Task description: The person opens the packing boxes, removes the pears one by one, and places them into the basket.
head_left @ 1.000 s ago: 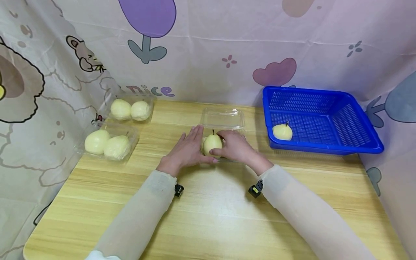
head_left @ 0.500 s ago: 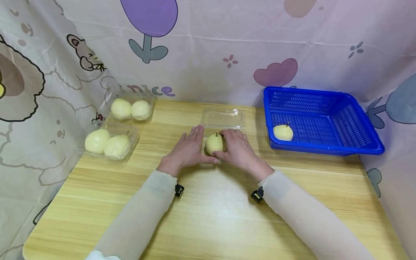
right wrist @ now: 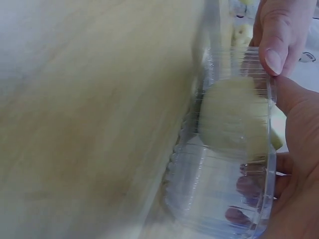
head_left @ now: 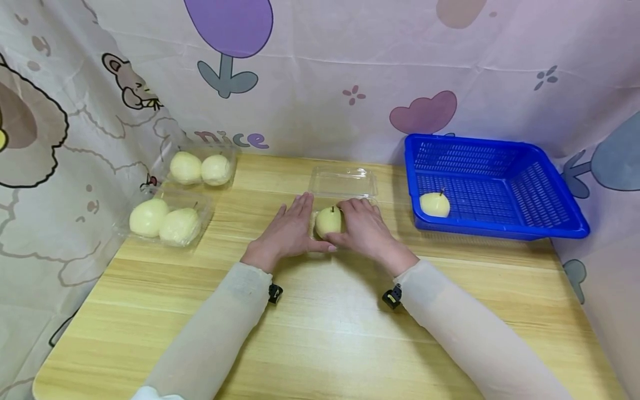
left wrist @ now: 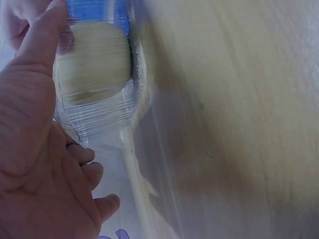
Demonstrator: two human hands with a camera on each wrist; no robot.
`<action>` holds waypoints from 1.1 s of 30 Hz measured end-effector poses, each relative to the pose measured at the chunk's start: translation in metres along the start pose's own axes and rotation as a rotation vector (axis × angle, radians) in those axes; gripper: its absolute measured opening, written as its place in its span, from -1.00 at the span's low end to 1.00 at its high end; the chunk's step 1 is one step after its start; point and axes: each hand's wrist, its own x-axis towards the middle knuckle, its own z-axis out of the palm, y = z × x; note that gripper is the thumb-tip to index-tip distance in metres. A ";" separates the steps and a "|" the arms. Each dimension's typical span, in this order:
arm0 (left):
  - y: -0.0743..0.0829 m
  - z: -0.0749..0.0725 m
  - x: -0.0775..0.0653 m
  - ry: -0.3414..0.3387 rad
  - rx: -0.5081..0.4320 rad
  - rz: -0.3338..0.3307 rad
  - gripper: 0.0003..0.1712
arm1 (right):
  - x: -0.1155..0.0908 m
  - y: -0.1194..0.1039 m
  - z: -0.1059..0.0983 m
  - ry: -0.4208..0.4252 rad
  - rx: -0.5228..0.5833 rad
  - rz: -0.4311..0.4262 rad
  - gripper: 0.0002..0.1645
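A pale yellow pear [head_left: 328,222] with a dark stem sits upright in the left part of a clear plastic clamshell box [right wrist: 187,191]. My right hand [head_left: 367,230] holds the pear from the right, thumb in front and fingers behind it. Through the clear wall in the right wrist view, some of its fingertips show inside the box. My left hand [head_left: 287,230] rests against the box's left side with fingers straight. Its thumb lies along the front rim, close to the right thumb. The box's lid [head_left: 342,182] lies folded back behind, towards the curtain.
A blue basket [head_left: 500,226] stands at the right with one pear [head_left: 435,204] in it. Two clear boxes holding wrapped pears [head_left: 180,225] stand at the left. A patterned curtain [head_left: 310,83] borders the back of the wooden table [head_left: 320,333].
The pear has gone lower in the box and a little to the right, with my right hand still on it. My left hand has stayed in place.
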 end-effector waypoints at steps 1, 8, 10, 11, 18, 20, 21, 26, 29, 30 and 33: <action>0.000 0.000 0.000 0.001 -0.001 0.000 0.65 | 0.000 -0.001 -0.001 -0.004 -0.012 0.001 -0.01; 0.001 0.001 0.001 0.006 0.001 0.000 0.65 | 0.002 -0.004 -0.003 -0.015 -0.052 0.011 -0.06; 0.001 0.001 0.001 0.005 -0.003 -0.001 0.65 | 0.002 -0.003 -0.003 -0.010 -0.053 0.010 -0.07; 0.001 0.001 0.001 0.003 -0.005 -0.002 0.65 | 0.002 -0.003 -0.003 -0.005 -0.053 0.008 -0.07; 0.000 0.001 0.001 -0.004 -0.016 -0.005 0.64 | 0.003 0.001 0.000 0.051 -0.077 -0.035 -0.12; 0.001 0.001 0.001 -0.003 -0.018 -0.006 0.63 | 0.002 0.001 0.000 0.076 -0.099 -0.052 -0.14; 0.001 0.001 0.001 -0.002 -0.018 -0.006 0.63 | 0.002 0.001 0.000 0.088 -0.111 -0.061 -0.14; 0.000 0.001 0.001 0.001 -0.027 -0.006 0.63 | 0.001 0.001 -0.004 0.129 -0.175 -0.093 -0.13; 0.000 0.001 0.000 0.003 -0.025 -0.008 0.64 | 0.001 0.001 -0.010 0.144 -0.193 -0.098 -0.11; 0.000 0.001 0.000 0.001 -0.022 -0.009 0.65 | 0.001 0.001 -0.012 0.150 -0.195 -0.098 -0.10; -0.001 0.001 0.000 -0.003 -0.023 -0.014 0.65 | 0.002 0.002 -0.022 0.169 -0.171 -0.095 -0.11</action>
